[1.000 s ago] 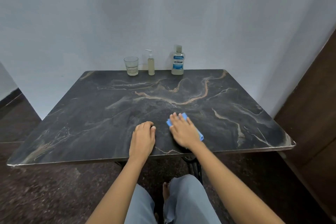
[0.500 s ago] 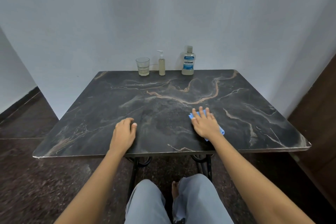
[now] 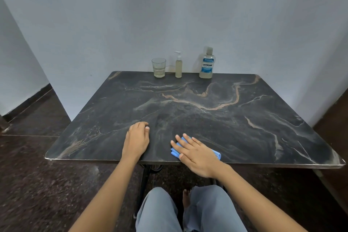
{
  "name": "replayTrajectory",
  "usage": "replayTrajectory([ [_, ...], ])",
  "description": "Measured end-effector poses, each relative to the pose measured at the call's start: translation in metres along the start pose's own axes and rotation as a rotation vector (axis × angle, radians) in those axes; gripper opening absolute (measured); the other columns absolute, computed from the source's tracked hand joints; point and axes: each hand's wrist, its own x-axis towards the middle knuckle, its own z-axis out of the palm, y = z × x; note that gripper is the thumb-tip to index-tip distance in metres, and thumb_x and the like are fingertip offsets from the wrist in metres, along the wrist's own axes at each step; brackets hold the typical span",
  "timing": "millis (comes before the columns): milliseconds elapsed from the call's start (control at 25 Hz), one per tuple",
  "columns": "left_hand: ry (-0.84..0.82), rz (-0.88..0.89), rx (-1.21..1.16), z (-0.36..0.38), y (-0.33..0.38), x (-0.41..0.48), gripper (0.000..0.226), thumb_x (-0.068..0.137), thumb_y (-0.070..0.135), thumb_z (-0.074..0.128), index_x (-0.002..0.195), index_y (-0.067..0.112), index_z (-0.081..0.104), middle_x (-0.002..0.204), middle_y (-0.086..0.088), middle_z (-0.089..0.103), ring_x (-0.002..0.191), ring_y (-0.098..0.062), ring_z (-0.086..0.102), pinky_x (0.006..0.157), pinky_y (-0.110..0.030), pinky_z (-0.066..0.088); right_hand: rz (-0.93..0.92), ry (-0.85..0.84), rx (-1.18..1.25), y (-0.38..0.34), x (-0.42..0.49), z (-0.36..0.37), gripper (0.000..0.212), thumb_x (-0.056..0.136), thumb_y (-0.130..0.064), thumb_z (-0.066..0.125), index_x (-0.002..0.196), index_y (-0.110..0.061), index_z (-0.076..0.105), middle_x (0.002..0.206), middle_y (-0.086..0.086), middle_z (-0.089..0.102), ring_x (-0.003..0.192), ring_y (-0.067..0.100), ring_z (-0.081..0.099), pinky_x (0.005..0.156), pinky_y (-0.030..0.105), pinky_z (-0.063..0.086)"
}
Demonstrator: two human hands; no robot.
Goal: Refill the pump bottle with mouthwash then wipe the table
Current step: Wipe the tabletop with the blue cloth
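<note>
The right hand [image 3: 195,154] hides most of the blue cloth [image 3: 216,153].

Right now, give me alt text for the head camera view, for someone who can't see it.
A right hand presses flat on a blue cloth near the front edge of a dark marbled table, the left hand resting beside it. A glass, pump bottle and mouthwash bottle stand along the far edge.

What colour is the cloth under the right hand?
Light blue cloth, seen in the head view.
</note>
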Motion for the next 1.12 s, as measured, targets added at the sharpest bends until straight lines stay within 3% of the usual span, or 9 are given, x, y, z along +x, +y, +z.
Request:
replayTrajectory([
  [160,0.011,0.001,0.026,0.002,0.001,-0.002,0.029,0.1,0.015,0.038,0.121,0.007,0.057,0.122,-0.011,0.06,0.117,-0.028,0.05,0.099,-0.04,0.039,0.04,0.017,-0.004,-0.013,0.052,0.005,0.051,0.103,-0.041,0.015,0.152,-0.033,0.009,0.161,-0.005,0.004,0.149,0.015,-0.003,0.12,0.038,-0.001],
  [360,0.006,-0.019,0.004,-0.002,0.001,-0.006,0.031,0.101,0.017,0.036,0.122,0.007,0.056,0.124,-0.01,0.06,0.119,-0.027,0.049,0.1,-0.038,0.038,0.296,0.021,0.014,0.033,0.098,-0.009,0.052,0.103,-0.037,0.017,0.153,-0.028,0.007,0.162,-0.002,0.003,0.149,0.019,-0.001,0.119,0.043,-0.001],
  [600,0.044,-0.033,-0.007,0.0,-0.001,0.0,0.031,0.101,0.018,0.035,0.121,0.01,0.058,0.122,-0.007,0.061,0.117,-0.025,0.05,0.098,-0.037,0.038,0.473,0.123,0.013,0.051,0.031,-0.004,0.054,0.101,-0.037,0.011,0.154,-0.023,0.007,0.161,-0.005,0.005,0.149,0.015,0.002,0.12,0.034,0.005],
  [680,0.051,-0.031,0.011,0.002,-0.002,0.003,0.031,0.101,0.018,0.035,0.121,0.011,0.057,0.122,-0.006,0.061,0.116,-0.026,0.051,0.099,-0.038,0.037,0.422,0.167,-0.017,0.018,0.015,0.006,0.07,0.09,-0.045,-0.004,0.154,-0.019,0.008,0.161,-0.003,0.008,0.149,0.017,0.004,0.119,0.032,0.005],
  [760,0.053,-0.03,0.018,0.005,-0.003,0.004,0.031,0.101,0.017,0.035,0.122,0.011,0.057,0.123,-0.007,0.06,0.116,-0.026,0.051,0.099,-0.038,0.037,0.248,0.153,0.008,-0.017,0.019,0.012,0.079,0.083,-0.048,-0.009,0.153,-0.017,0.008,0.161,0.0,0.008,0.149,0.019,0.004,0.119,0.031,0.002],
  [880,0.08,-0.053,0.002,0.006,-0.004,0.002,0.03,0.1,0.014,0.037,0.121,0.008,0.057,0.123,-0.009,0.06,0.117,-0.027,0.051,0.099,-0.037,0.036,0.087,0.104,0.046,-0.05,0.055,0.016,0.06,0.098,-0.039,0.006,0.154,-0.017,0.008,0.161,-0.002,0.004,0.149,0.017,-0.001,0.119,0.03,-0.002],
  [960,0.088,-0.07,-0.001,0.004,-0.003,0.001,0.03,0.1,0.013,0.037,0.121,0.006,0.057,0.123,-0.011,0.06,0.118,-0.028,0.05,0.099,-0.038,0.036,0.095,0.081,0.039,-0.045,0.092,0.014,0.054,0.103,-0.032,0.018,0.154,-0.017,0.009,0.161,-0.002,0.006,0.149,0.017,0.002,0.119,0.033,0.0],
  [1120,0.076,-0.095,-0.003,0.0,0.0,-0.001,0.03,0.1,0.012,0.037,0.122,0.006,0.056,0.124,-0.01,0.059,0.119,-0.028,0.049,0.099,-0.036,0.035,0.242,0.059,0.035,0.003,0.14,0.001,0.054,0.102,-0.029,0.021,0.154,-0.016,0.011,0.161,0.002,0.01,0.149,0.02,0.007,0.119,0.038,0.005],
])
